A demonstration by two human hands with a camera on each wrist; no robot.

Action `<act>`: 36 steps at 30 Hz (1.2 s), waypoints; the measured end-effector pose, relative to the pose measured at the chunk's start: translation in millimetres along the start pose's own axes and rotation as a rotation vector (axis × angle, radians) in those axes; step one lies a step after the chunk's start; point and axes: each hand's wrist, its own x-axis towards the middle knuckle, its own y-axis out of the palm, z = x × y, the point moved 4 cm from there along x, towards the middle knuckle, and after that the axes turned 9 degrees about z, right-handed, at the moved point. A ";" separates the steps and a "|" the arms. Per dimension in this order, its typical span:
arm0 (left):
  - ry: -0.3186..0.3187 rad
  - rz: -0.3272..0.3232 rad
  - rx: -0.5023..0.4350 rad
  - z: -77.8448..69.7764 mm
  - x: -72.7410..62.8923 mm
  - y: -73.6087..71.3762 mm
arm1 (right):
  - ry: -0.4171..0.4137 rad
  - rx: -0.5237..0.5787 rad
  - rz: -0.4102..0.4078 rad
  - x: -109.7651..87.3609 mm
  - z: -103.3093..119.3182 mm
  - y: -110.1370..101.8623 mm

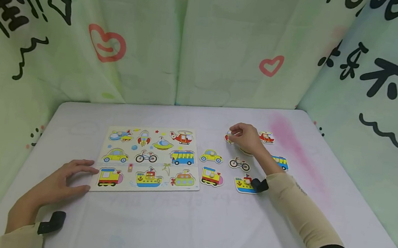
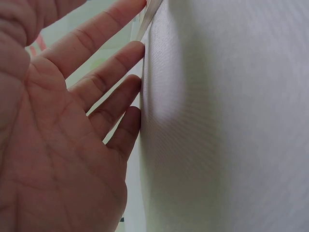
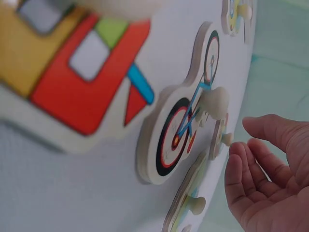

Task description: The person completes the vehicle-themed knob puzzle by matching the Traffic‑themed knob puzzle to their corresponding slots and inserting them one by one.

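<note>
A white puzzle board with printed vehicles lies on the table. At its left edge my left hand rests with fingers extended and thumb spread, fingertips at the board's corner. My right hand reaches over the loose pieces at the back, thumb and fingers bent just above a small red-and-white puzzle piece that they partly cover. In the right wrist view a gap shows between thumb and fingers, close to a small wooden knob. The bicycle piece with its knob lies nearer that camera.
Right of the board lie a car piece, a train piece, a boat piece, a bus piece and a helicopter piece. Another piece is mostly hidden under the right wrist. Printed curtains enclose the table's far sides.
</note>
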 end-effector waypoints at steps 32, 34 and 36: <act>-0.024 0.010 -0.019 0.6 0.4 1.8 | -0.035 -0.129 0.011 13.2 -2.9 4.6; -0.036 0.011 -0.018 0.2 0.3 1.7 | -0.043 -0.123 0.001 13.4 -3.3 4.0; -0.044 0.014 -0.020 0.1 0.1 1.7 | -0.048 -0.106 -0.009 13.2 -3.6 3.0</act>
